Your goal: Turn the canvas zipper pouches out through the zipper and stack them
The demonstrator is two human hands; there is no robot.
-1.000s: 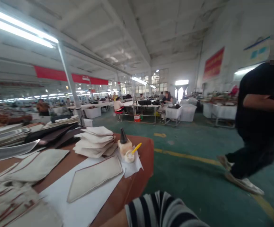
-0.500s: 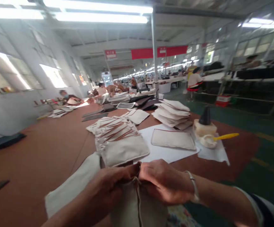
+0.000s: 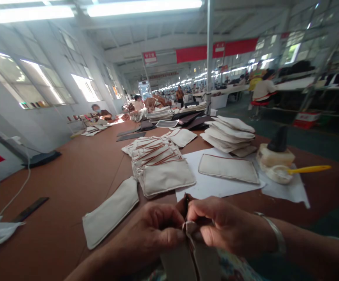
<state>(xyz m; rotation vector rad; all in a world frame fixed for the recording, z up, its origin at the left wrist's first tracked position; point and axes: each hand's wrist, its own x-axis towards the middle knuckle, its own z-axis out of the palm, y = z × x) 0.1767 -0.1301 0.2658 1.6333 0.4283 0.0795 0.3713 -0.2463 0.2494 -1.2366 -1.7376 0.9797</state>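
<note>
At the bottom centre a cream fabric piece (image 3: pixel 176 261) with a dark slit down its middle hangs between my hands. My left hand (image 3: pixel 154 230) pinches its upper edge on the left side of the slit. My right hand (image 3: pixel 222 224), with a pale bangle at the wrist, pinches the edge on the other side. The fingertips nearly meet at a small brown tip. Just beyond lies a heap of cream pouches (image 3: pixel 169 175) with brown edging. One cream pouch (image 3: pixel 110 212) lies to the left, and another (image 3: pixel 228 168) rests on white paper (image 3: pixel 213 191).
A stack of cream pieces (image 3: pixel 228 134) stands behind the paper. To the right are a black cone (image 3: pixel 278 139) on a pale block and a dish of white paste (image 3: pixel 279 174) with a yellow-handled tool (image 3: pixel 309 169). A dark strip (image 3: pixel 30 209) lies far left. People sit farther back.
The view has swung left, so the table items appear farther right. My left thumb now shows against the fabric edge, and both hands still hold the piece.
</note>
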